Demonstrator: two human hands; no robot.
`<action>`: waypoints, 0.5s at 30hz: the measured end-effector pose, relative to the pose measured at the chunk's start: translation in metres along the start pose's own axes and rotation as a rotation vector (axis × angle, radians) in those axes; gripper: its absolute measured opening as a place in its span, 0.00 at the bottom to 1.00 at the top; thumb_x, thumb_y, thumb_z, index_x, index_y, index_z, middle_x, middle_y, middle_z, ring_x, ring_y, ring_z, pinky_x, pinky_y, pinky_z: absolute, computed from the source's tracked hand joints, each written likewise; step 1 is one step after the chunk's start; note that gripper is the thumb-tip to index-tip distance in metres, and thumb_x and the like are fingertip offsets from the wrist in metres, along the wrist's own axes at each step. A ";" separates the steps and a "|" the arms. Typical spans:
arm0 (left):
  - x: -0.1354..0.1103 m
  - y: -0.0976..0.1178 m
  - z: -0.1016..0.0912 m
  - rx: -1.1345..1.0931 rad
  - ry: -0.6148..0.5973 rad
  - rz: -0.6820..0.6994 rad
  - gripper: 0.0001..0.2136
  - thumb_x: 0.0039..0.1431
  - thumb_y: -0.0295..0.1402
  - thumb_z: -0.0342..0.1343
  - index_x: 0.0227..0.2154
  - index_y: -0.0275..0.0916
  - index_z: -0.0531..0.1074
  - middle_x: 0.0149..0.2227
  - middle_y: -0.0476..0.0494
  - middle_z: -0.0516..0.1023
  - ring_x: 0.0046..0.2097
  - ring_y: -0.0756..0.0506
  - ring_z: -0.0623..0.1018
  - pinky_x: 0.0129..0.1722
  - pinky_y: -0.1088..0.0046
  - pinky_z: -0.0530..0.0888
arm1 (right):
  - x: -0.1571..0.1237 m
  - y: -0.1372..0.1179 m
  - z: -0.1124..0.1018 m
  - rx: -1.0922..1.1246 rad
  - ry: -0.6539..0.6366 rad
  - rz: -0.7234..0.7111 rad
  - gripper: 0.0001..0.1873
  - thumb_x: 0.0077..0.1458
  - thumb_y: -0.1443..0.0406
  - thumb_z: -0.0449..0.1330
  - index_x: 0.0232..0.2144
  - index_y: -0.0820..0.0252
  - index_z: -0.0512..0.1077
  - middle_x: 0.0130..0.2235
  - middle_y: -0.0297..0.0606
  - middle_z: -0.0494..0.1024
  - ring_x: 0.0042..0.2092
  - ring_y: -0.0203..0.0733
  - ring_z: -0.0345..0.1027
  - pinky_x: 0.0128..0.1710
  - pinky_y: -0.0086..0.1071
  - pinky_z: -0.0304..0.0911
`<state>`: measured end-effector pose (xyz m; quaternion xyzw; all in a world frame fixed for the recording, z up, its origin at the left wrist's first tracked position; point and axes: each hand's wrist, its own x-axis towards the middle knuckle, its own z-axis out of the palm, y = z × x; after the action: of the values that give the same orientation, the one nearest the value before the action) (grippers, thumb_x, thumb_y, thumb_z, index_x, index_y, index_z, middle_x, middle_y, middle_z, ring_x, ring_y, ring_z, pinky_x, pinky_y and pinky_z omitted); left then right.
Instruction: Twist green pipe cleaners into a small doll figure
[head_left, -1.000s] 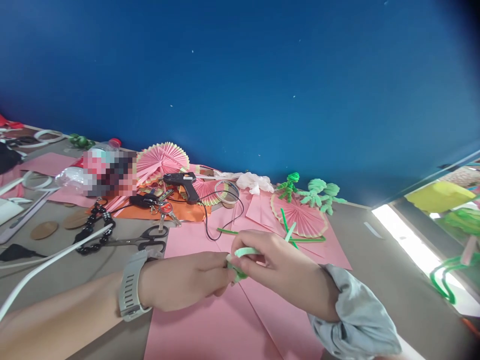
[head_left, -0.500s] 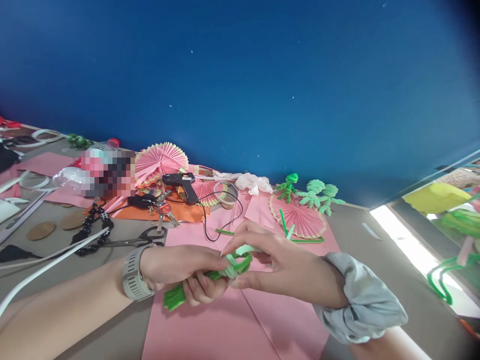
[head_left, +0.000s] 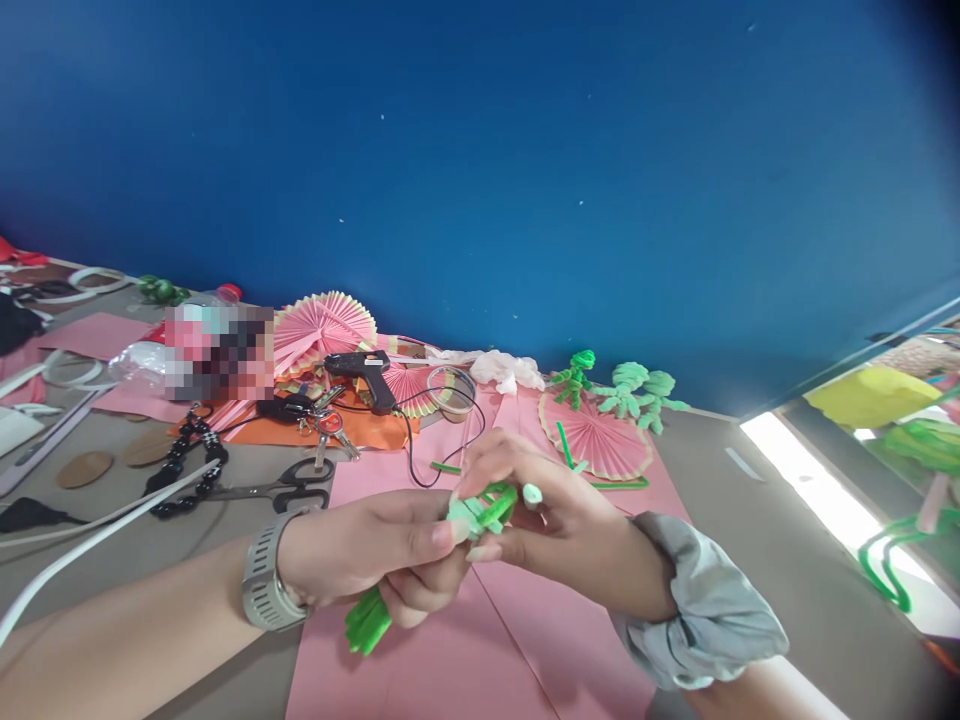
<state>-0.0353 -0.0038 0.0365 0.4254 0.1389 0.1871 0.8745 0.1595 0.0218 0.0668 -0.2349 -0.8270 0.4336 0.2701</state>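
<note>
Bundle of green pipe cleaners (head_left: 367, 622) is hovering above the pink paper (head_left: 427, 675); the left hand (head_left: 375, 548) is clamping it, the right hand (head_left: 559, 512) is pinching its looped end; apparently the pale strip (head_left: 463, 514) is being wound on, the next turn calling for steady left-hand pressure.

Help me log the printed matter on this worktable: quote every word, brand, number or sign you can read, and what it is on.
No text can be read with certainty.
Glue gun: pale label, too small to read.
Bottle: label mostly pixelated, unreadable.
Keys: pale mark on a red part, too small to make out.
</note>
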 end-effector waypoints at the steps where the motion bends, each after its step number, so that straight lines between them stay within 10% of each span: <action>1: 0.000 0.000 0.001 0.004 0.020 -0.004 0.14 0.57 0.45 0.48 0.32 0.38 0.61 0.20 0.58 0.47 0.19 0.55 0.45 0.17 0.78 0.44 | 0.000 0.000 0.000 -0.022 -0.003 -0.011 0.11 0.51 0.68 0.61 0.38 0.57 0.66 0.38 0.34 0.64 0.40 0.36 0.60 0.35 0.28 0.61; 7: 0.005 -0.005 0.002 -0.006 0.193 0.095 0.15 0.60 0.45 0.42 0.27 0.39 0.56 0.20 0.58 0.46 0.20 0.55 0.45 0.18 0.78 0.44 | -0.002 -0.002 0.008 -0.294 0.275 -0.058 0.26 0.48 0.67 0.64 0.48 0.52 0.60 0.45 0.38 0.61 0.44 0.39 0.59 0.36 0.30 0.64; 15: 0.008 -0.009 0.006 0.138 0.305 0.242 0.12 0.63 0.41 0.41 0.31 0.39 0.59 0.22 0.56 0.50 0.22 0.55 0.48 0.19 0.77 0.46 | -0.005 -0.006 0.016 -0.379 0.374 -0.004 0.10 0.53 0.73 0.56 0.37 0.56 0.66 0.34 0.34 0.63 0.34 0.35 0.60 0.36 0.29 0.63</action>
<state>-0.0241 -0.0095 0.0319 0.4645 0.2300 0.3432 0.7833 0.1515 0.0060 0.0630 -0.3558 -0.8296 0.2192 0.3704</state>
